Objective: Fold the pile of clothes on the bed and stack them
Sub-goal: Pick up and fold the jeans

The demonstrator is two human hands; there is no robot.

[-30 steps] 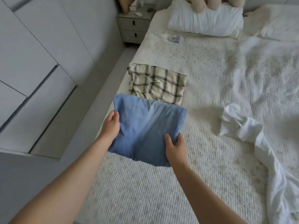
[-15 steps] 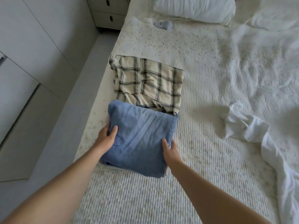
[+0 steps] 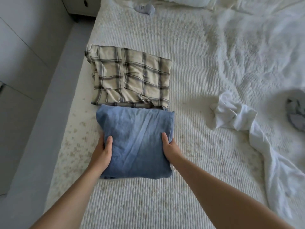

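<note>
A folded blue garment (image 3: 137, 139) lies on the bed (image 3: 189, 66), its far edge touching a folded cream plaid garment (image 3: 130, 76). My left hand (image 3: 103, 150) grips the blue garment's left side, thumb on top and fingers tucked under. At its right side my right hand (image 3: 170, 147) holds it the same way. An unfolded white garment (image 3: 244, 123) trails across the bed to the right. A grey garment (image 3: 296, 114) shows partly at the right edge.
A small grey sock (image 3: 145, 8) lies near the white pillow (image 3: 186, 0) at the head of the bed. The bed's left edge drops to a grey floor strip (image 3: 38, 129) beside white wardrobe doors (image 3: 14, 52). A nightstand (image 3: 82, 6) stands at the top left.
Both hands carried the blue garment forward and down from the air onto the bed, just in front of the plaid garment. The view tilted downward.
</note>
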